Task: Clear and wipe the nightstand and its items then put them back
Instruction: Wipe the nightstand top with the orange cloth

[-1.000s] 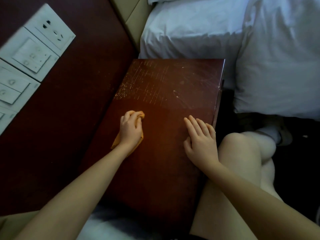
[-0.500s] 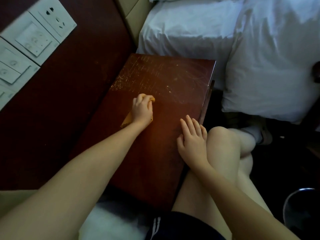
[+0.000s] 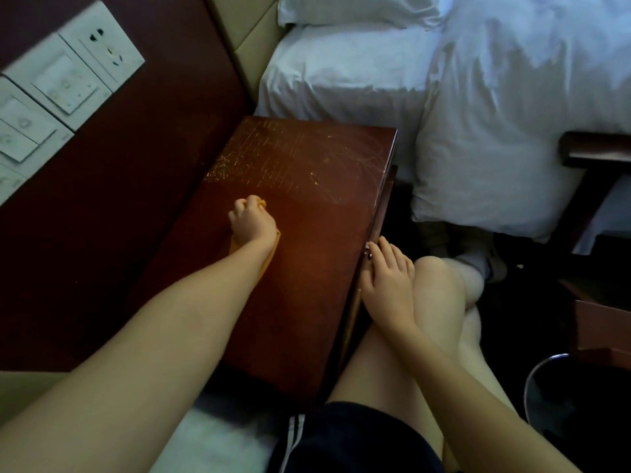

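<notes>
The left hand (image 3: 253,222) grips the cloth (image 3: 262,202) on the counter (image 3: 307,274); its scuffed far end lies just ahead. The right hand (image 3: 386,278) rests flat at the edge.

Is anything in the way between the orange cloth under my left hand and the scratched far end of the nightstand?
Nothing visible does. The left hand grips the orange cloth on the nightstand top, and only bare wood lies between it and the scratched far end.

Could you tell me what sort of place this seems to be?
Probably a hotel bedroom: a bed with white bedding stands beside the wooden nightstand, and there is a row of wall switches.
</notes>
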